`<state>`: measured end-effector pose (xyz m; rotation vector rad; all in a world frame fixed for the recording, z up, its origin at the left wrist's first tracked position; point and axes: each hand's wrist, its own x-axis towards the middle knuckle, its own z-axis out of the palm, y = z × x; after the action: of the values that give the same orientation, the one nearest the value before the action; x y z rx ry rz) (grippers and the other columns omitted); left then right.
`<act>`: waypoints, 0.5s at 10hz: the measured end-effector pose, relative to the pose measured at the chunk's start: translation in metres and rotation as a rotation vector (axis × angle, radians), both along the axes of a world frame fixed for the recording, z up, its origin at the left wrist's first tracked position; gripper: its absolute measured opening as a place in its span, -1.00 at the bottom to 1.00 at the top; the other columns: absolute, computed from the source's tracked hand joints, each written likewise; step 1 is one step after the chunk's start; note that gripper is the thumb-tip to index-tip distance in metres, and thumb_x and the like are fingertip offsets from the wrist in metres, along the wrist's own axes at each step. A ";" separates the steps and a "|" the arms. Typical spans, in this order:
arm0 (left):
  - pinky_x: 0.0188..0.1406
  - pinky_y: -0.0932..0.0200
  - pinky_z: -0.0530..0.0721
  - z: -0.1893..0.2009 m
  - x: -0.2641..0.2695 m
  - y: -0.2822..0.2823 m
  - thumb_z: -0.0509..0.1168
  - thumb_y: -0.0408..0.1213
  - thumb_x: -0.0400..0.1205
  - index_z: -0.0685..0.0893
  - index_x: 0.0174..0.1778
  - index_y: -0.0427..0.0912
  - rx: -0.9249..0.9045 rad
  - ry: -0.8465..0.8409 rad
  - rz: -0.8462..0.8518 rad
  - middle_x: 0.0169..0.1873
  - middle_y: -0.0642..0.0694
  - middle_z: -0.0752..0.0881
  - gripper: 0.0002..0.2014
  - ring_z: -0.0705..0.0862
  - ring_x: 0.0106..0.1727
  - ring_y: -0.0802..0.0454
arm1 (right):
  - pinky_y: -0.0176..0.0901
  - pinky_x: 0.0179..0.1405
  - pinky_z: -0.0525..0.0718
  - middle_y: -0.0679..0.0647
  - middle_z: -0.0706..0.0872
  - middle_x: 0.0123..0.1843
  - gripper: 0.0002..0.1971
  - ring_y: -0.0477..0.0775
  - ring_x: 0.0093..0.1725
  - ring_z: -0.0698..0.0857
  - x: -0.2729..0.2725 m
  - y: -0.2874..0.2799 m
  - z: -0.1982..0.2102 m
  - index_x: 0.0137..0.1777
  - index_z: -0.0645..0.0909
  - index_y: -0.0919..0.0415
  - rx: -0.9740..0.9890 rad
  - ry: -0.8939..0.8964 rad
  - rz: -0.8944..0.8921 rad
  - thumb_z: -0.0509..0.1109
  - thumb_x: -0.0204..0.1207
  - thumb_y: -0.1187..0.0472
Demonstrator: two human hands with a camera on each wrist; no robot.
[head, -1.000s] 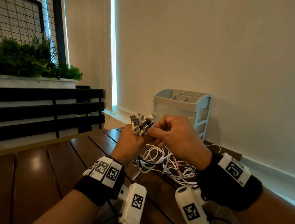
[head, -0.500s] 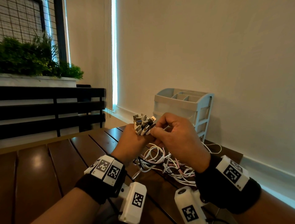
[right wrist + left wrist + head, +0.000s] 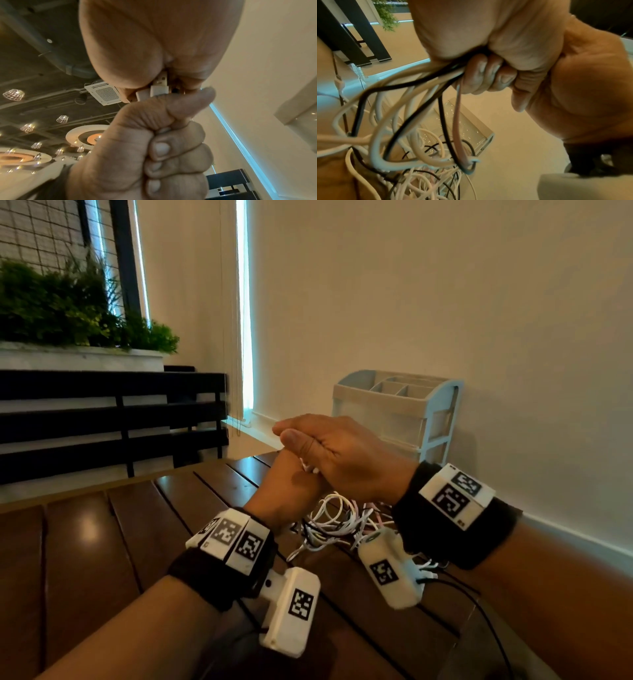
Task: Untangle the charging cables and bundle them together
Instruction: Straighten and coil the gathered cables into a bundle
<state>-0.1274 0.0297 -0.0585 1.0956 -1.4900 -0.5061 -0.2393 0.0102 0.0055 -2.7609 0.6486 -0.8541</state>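
white, black and pink charging cables (image 3: 337, 520) spill in tangled loops onto the near right of a slatted wooden table (image 3: 102, 542), their upper ends gathered in a clenched left hand (image 3: 284, 491) above it. the right hand (image 3: 346, 460) lies flat, fingers straight, pressed over the white usb plugs (image 3: 158, 86) jutting from that fist. far right against the wall, a pale drawer organizer (image 3: 400, 412) stands, its contents not visible.

A dark wooden slatted table (image 3: 102, 559) carries everything. A tangle of white, black and pink cables (image 3: 337, 525) lies on it at about 1 o'clock from its middle. A pale organizer (image 3: 442, 419) with drawers stands at the table's 2 o'clock edge, against the wall.
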 end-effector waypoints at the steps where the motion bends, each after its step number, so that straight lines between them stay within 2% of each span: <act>1: -0.22 0.44 0.69 0.007 -0.009 0.008 0.27 -0.47 0.65 0.55 0.38 -0.31 0.031 0.042 -0.011 0.06 -0.08 0.63 -0.65 0.61 -0.24 0.36 | -0.19 0.17 0.53 0.03 0.64 0.34 -0.56 -0.13 0.11 0.61 -0.001 -0.002 0.000 0.47 0.49 0.11 -0.014 0.058 0.011 0.10 0.70 -0.05; 2: -0.51 0.03 0.58 0.012 -0.003 0.004 0.38 -0.15 0.48 0.71 -0.12 0.02 -0.047 0.139 -0.129 -0.34 -0.01 0.68 -0.90 0.59 -0.46 0.07 | -0.12 0.41 0.48 0.05 0.36 0.62 -0.24 -0.05 0.49 0.45 -0.008 -0.009 -0.003 0.67 0.08 -0.01 0.354 -0.238 0.157 0.25 0.52 -0.17; 3: -0.46 0.17 0.57 0.019 0.008 0.003 0.39 -0.21 0.53 0.63 -0.16 -0.15 -0.053 0.471 -0.219 -0.46 0.02 0.67 -0.90 0.64 -0.48 0.12 | 0.11 0.39 0.58 0.15 0.53 0.50 0.07 0.03 0.42 0.58 -0.012 -0.018 -0.024 0.66 -0.06 -0.18 0.644 -0.284 0.251 0.61 0.29 0.03; 4: -0.71 0.32 0.42 0.020 0.008 0.003 0.34 -0.34 0.61 0.43 -0.40 -0.17 -0.068 0.655 -0.317 -0.70 0.04 0.46 -0.71 0.43 -0.72 0.18 | 0.24 0.33 0.62 0.13 0.62 0.37 0.09 0.08 0.36 0.64 0.004 -0.023 -0.051 0.61 0.07 -0.13 0.658 -0.171 0.276 0.66 0.20 0.35; 5: -0.78 0.38 0.24 0.019 0.013 -0.002 0.36 -0.28 0.57 0.34 -0.45 -0.15 -0.069 0.752 -0.359 -0.74 0.04 0.32 -0.64 0.24 -0.77 0.19 | 0.16 0.31 0.65 0.15 0.65 0.29 -0.16 0.07 0.31 0.67 0.013 -0.025 -0.058 0.51 0.27 0.08 0.709 -0.162 0.222 0.61 0.27 0.40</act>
<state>-0.1145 0.0272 -0.0391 0.4795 -1.0119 -0.9822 -0.2266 -0.0146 -0.0529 -2.0549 0.4800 -0.6296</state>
